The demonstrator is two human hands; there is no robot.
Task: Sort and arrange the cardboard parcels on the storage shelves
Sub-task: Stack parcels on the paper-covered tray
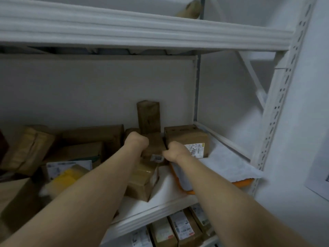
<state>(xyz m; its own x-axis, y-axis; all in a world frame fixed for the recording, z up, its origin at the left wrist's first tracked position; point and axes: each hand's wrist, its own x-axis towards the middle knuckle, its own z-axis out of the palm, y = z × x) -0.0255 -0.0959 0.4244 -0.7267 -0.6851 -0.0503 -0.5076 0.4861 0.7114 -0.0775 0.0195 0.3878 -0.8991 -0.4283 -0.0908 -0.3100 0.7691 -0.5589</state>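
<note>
On the shelf (169,186), both hands (137,140) (175,151) grip a small brown white-labelled parcel (154,146).

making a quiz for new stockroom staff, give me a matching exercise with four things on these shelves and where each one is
Things: 1 tall parcel; 2 small parcel; 3 yellow packet; 4 row of labelled parcels.
Places: a gripped by left hand and right hand; b below the shelf edge; c upright by the back wall; d left of both hands, nearer the camera.
Pairs: 1-c; 2-a; 3-d; 4-b.
</note>
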